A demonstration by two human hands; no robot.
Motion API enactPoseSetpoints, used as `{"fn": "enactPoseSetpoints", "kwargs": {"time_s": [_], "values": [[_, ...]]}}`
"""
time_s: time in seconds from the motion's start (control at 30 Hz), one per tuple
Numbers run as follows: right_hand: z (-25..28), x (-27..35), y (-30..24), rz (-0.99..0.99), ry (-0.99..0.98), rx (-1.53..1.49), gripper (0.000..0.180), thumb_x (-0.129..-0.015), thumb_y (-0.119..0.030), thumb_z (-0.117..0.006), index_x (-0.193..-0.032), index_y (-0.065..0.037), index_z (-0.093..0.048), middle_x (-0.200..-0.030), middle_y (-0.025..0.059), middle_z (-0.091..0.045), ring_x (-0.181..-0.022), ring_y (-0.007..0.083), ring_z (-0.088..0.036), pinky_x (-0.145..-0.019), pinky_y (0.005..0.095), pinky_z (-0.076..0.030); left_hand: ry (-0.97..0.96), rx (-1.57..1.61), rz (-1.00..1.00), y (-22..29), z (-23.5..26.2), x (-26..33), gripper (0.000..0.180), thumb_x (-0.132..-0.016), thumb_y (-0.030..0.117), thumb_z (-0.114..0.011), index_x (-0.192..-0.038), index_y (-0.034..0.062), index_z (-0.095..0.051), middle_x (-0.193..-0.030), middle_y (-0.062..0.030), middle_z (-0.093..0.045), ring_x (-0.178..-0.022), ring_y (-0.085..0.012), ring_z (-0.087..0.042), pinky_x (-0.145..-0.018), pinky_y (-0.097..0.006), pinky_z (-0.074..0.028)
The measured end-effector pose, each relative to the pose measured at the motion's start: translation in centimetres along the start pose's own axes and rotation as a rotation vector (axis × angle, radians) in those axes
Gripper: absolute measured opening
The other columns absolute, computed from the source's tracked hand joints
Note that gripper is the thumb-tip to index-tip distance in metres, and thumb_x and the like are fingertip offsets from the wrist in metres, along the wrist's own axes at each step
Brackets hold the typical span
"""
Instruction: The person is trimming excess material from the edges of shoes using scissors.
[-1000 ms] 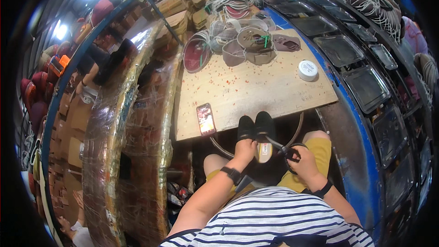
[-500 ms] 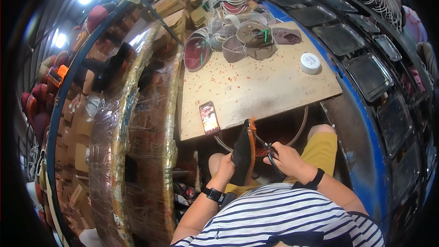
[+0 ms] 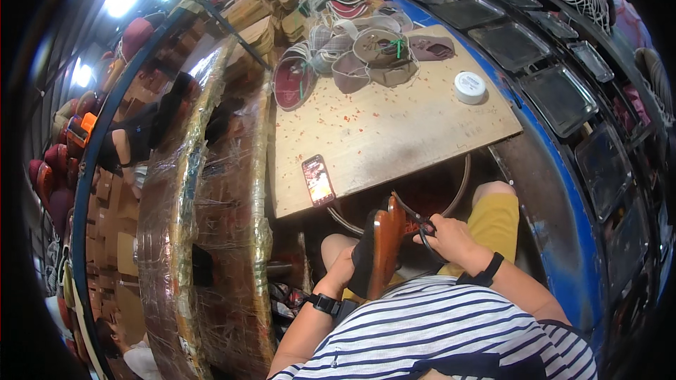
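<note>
Held over my lap is a shoe point(image 3: 384, 243) with a black upper and a shiny orange-brown sole, its sole turned toward the right. My left hand point(image 3: 342, 265) is closed round the black upper. My right hand point(image 3: 451, 238) grips dark-handled scissors point(image 3: 424, 229) by the handles, with the blades pointing up and left beside the sole's toe end. The blades look apart from the sole. Much of the upper is hidden behind the sole and my left fingers.
Before me stands a wooden table point(image 3: 394, 144) strewn with orange scraps. On it lie a phone point(image 3: 318, 180), a round white tub point(image 3: 470, 88) and several shoe uppers point(image 3: 377, 53). Racks of dark trays point(image 3: 560, 98) line the right; a plastic-wrapped partition point(image 3: 232, 218) runs along the left, with people beyond.
The shoe has turned so more of its sole shows, and it has dropped slightly nearer to me. My right hand and the scissors have shifted slightly right. The view has shifted a little.
</note>
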State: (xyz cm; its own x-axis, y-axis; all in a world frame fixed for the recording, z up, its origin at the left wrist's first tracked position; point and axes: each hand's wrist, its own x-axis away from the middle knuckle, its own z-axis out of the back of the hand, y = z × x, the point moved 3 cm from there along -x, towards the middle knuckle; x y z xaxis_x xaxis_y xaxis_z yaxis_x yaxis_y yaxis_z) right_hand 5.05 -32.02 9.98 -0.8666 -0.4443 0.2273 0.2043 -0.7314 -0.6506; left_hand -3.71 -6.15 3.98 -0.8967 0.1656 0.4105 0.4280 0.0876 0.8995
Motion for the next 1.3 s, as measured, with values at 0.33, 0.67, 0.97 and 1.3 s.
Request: {"fn": "enactPoseSetpoints", "kwargs": {"time_s": [0.33,0.67,0.97,1.3], "values": [[-0.2,0.3,0.8,-0.01,0.073,0.056,0.051,-0.081,-0.051,-0.066,-0.082,-0.002,-0.056,-0.074,0.0188,-0.064,-0.074,0.0393,-0.063,-0.067,0.046,-0.049,-0.023,-0.12,-0.026,0.1,0.4,-0.5,0.017,-0.093,0.007,-0.055,-0.104,-0.0002,-0.066,-0.096,0.0009,-0.063,-0.086,-0.0089,-0.056,-0.075,-0.024,-0.047],[-0.3,0.4,1.3,-0.032,0.063,0.019,0.048,-0.083,-0.05,-0.064,-0.082,-0.003,-0.058,-0.073,0.0188,-0.064,-0.074,0.0394,-0.063,-0.067,0.0454,-0.049,-0.026,-0.018,0.001,1.2,-0.6,-0.5,0.015,-0.093,0.005,-0.055,-0.101,0.0001,-0.067,-0.096,0.0024,-0.062,-0.085,-0.0087,-0.056,-0.075,-0.024,-0.048],[-0.7,0.4,1.7,-0.1,-0.038,-0.015,0.051,-0.082,-0.053,-0.065,-0.084,-0.002,-0.06,-0.076,0.0192,-0.066,-0.075,0.0385,-0.064,-0.068,0.0452,-0.05,-0.002,-0.042,-0.087,0.2,-0.1,-0.2,0.017,-0.094,0.006,-0.054,-0.101,-0.0001,-0.067,-0.094,0.0015,-0.063,-0.084,-0.0095,-0.057,-0.073,-0.024,-0.048],[-1.8,3.1,1.4,0.243,-0.114,0.074,0.052,-0.078,-0.051,-0.067,-0.089,0.0,-0.059,-0.082,0.0198,-0.065,-0.076,0.0379,-0.065,-0.069,0.0444,-0.051,0.535,0.627,-0.104,1.4,0.0,-2.5,0.03,-0.092,0.023,-0.059,-0.099,-0.0061,-0.063,-0.09,-0.0118,-0.066,-0.079,-0.0204,-0.066,-0.069,-0.032,-0.054]]}}
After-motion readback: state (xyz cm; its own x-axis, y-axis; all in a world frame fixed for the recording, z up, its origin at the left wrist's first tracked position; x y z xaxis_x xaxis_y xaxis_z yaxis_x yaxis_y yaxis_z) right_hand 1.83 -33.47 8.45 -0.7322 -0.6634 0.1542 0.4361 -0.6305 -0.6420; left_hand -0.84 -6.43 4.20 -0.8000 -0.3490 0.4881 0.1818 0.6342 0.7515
